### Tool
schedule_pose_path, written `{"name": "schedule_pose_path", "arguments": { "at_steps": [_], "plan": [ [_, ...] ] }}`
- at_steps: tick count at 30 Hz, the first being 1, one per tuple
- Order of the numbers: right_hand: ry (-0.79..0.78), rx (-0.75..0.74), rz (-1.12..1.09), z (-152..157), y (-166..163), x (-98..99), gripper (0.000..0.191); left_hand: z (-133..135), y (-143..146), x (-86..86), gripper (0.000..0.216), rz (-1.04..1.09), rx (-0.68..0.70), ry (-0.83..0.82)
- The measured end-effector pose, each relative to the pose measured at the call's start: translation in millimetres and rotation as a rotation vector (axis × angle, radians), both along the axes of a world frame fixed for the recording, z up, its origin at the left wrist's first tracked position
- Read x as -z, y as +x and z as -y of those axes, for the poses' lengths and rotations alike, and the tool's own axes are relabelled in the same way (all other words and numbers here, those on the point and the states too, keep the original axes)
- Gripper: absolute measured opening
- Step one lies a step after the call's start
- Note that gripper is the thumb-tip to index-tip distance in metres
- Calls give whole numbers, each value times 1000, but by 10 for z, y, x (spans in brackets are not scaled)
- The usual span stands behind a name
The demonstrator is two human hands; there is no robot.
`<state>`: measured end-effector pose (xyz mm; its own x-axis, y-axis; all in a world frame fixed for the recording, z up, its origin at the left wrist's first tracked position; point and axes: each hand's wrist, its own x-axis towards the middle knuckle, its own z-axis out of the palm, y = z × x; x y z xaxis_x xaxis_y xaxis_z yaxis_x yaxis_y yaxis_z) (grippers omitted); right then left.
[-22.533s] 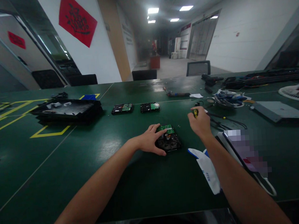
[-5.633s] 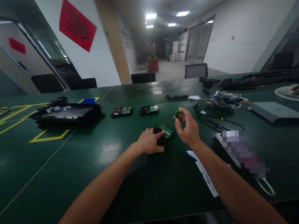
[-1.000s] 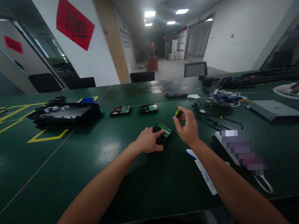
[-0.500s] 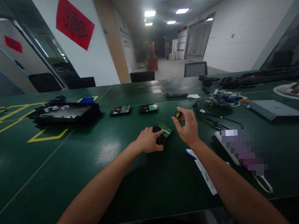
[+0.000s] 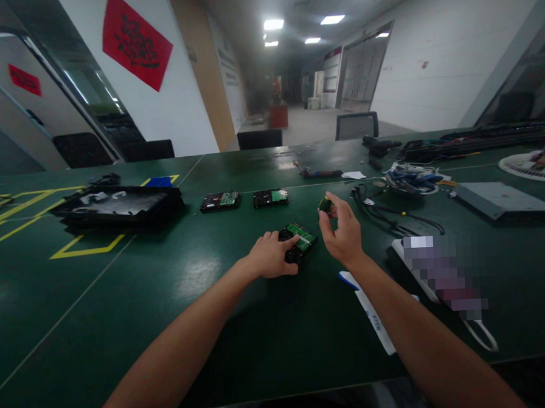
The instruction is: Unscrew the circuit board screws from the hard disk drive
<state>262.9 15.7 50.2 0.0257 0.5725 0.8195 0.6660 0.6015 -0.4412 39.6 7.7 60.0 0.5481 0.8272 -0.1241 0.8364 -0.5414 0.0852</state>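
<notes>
A hard drive [image 5: 301, 236] lies on the green table [image 5: 123, 309] with its green circuit board facing up. My left hand [image 5: 270, 256] rests on its near left end, fingers curled over the dark casing. My right hand [image 5: 342, 231] hovers just right of the drive, with thumb and fingers pinched round the dark, yellow-marked handle of a small screwdriver [image 5: 325, 205]. The screwdriver's shaft points down toward the drive's right edge; its tip is too thin to make out.
Two more hard drives [image 5: 220, 200] [image 5: 271, 197] lie farther back. A black tray [image 5: 117, 206] sits at the left beside yellow floor-tape markings. Black cables [image 5: 392, 216], a bundle of wires [image 5: 412, 178] and a grey flat box [image 5: 500, 199] are at the right. A white-and-blue strip [image 5: 372, 320] lies near my right forearm.
My right hand's fingers have shifted round the screwdriver handle, which has turned so less yellow shows. My left hand and the drive have stayed put.
</notes>
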Motion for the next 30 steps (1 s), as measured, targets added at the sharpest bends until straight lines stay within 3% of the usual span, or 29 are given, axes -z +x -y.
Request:
{"name": "schedule_pose_path", "arguments": {
  "at_steps": [30],
  "plan": [
    [31, 3, 0, 21, 4, -29, 45, 7, 10, -13, 94, 14, -14, -17]
  ]
}}
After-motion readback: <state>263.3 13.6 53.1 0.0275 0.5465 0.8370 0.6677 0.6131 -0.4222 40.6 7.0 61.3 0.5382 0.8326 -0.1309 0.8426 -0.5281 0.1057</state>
